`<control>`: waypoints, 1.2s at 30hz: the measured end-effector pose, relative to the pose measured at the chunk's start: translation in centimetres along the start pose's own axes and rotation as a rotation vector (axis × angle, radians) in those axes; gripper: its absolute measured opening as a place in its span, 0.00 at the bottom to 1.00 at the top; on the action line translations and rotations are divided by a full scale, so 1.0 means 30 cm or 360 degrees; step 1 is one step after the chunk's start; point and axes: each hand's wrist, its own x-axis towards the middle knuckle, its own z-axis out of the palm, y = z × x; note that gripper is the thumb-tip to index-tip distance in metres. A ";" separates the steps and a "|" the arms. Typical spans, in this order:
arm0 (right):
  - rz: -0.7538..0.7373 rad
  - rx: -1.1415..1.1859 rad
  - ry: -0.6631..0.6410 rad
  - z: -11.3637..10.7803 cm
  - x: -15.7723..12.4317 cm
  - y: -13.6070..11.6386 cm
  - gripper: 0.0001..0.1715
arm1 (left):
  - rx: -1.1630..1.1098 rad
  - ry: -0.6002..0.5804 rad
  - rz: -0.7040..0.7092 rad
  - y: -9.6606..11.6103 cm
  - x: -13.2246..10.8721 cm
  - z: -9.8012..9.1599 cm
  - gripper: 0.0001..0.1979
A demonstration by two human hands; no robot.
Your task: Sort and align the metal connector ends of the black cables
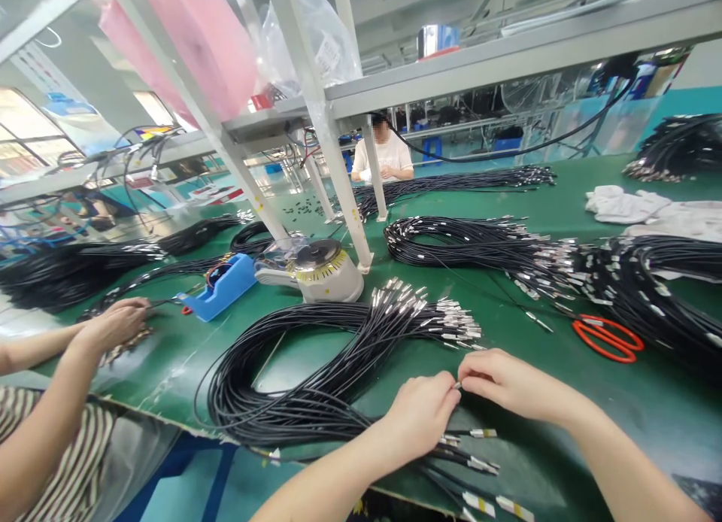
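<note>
Over the front of the green table my left hand [426,413] is closed, pinching a black cable near its end. Its fingertips meet those of my right hand [508,383], also closed, at a small silvery cable end [457,385]; most of it is hidden by the fingers. Beside and behind my left hand lies a large looped bundle of black cables [242,371], with many pale metal ends [445,319] fanned out beyond my hands. Below my left wrist, several more cable ends stick out, some with white-and-yellow labels [479,505].
Red-handled scissors [612,340] lie to the right, near more black cable bundles [479,244]. A round white label-tape dispenser [330,277] and a blue tape holder [222,287] stand left of the shelf post [338,153]. A co-worker's hands [118,326] work at left; another person [383,153] sits opposite.
</note>
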 end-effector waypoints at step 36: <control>0.0091 -0.0436 -0.0112 0.049 0.023 0.025 0.13 | -0.0347 0.0060 -0.0021 -0.022 0.077 0.063 0.15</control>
